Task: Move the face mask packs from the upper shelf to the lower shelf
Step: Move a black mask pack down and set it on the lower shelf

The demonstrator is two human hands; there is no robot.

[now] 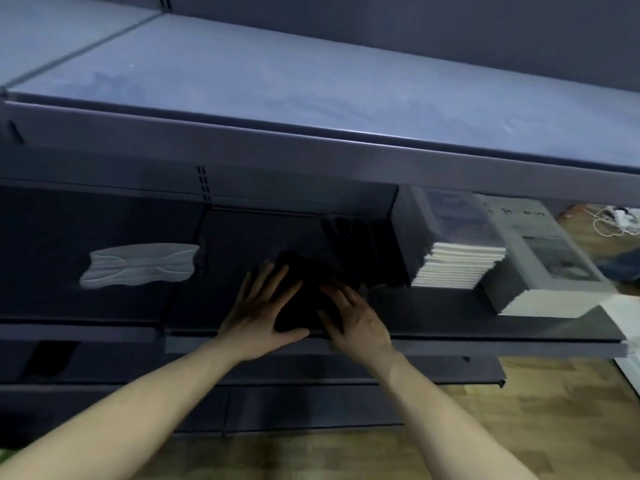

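Face mask packs (304,292), dark stack, sit on lower shelf (450,344) left of the white book stack (457,265), left hand (263,313) and right hand (356,320) spread flat, pressing both sides, probably squaring the stack.

Upper shelf (311,91): pale surface, nothing seen on it. Lower shelf (450,306): dark pack stack (304,292) at front edge, white mask (138,265) left, upright dark packs (360,244) behind, white booklet stack (457,265) and magazine stack (540,271) right.
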